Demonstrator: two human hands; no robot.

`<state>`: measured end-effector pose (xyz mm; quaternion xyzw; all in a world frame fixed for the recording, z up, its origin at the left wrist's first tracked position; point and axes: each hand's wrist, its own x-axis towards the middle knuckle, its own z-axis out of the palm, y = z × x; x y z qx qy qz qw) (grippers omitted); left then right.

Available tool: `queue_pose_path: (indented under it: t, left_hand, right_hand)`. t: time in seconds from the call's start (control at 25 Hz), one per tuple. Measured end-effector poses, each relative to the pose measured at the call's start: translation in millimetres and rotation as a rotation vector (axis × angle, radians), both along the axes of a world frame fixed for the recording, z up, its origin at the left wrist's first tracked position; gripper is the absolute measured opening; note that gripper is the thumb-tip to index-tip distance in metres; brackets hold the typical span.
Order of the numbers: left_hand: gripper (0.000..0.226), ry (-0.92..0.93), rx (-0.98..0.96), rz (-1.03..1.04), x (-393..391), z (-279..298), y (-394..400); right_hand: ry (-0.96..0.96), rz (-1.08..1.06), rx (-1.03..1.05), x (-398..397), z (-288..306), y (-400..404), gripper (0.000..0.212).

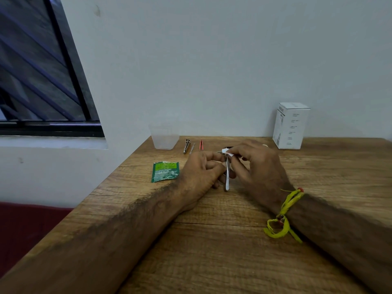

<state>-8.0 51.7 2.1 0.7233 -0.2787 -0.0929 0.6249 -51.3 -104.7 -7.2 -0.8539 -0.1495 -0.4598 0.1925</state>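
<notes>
Both my hands meet over the middle of the wooden table [233, 240]. My left hand [201, 172] grips a slim silver metal tool [227, 177], which points down toward the tabletop. My right hand [257, 164] pinches a small white wipe [227, 151] against the tool's upper end. A yellow thread band [283, 213] circles my right wrist. The tool's top is hidden by fingers and the wipe.
A torn green sachet [165, 171] lies left of my hands. Behind them sit a clear plastic cup [164, 137], two small metal tools [187, 146], red tweezers [201, 145] and a white box [290, 126] by the wall. The table's left edge runs diagonally.
</notes>
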Motion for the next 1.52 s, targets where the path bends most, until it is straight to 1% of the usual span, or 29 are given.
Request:
queue_pose_path:
  t: [0.28, 0.6, 0.76, 1.0, 1.12, 1.2, 1.36, 1.52]
  left_hand:
    - [0.015, 0.001, -0.016, 0.013, 3, -1, 1]
    - [0.016, 0.028, -0.039, 0.014, 2, 0, 3]
    - [0.017, 0.017, -0.018, 0.001, 3, -1, 3]
    - [0.011, 0.044, -0.067, 0.004, 6, -2, 3]
    - [0.008, 0.067, -0.087, 0.009, 7, -2, 3]
    - [0.007, 0.064, -0.098, 0.026, 8, -1, 4]
    - [0.008, 0.07, -0.104, 0.048, 9, 1, 5]
    - [0.011, 0.076, -0.107, 0.066, 11, 3, 7]
  right_hand:
    - [0.013, 0.017, -0.005, -1, 1, 1, 0.014]
    - [0.083, 0.046, -0.018, -3, -1, 0, 0.018]
    - [0.093, 0.077, 0.004, -7, 0, -2, 0.017]
    - [0.113, 0.057, -0.065, -8, -1, -2, 0.021]
    - [0.116, 0.014, -0.092, -8, -1, -4, 0.022]
    - [0.114, 0.031, -0.107, -9, 0, -1, 0.023]
    - [0.136, -0.004, -0.101, -10, 2, -2, 0.024]
    - [0.157, 0.047, -0.11, -9, 1, 0, 0.027]
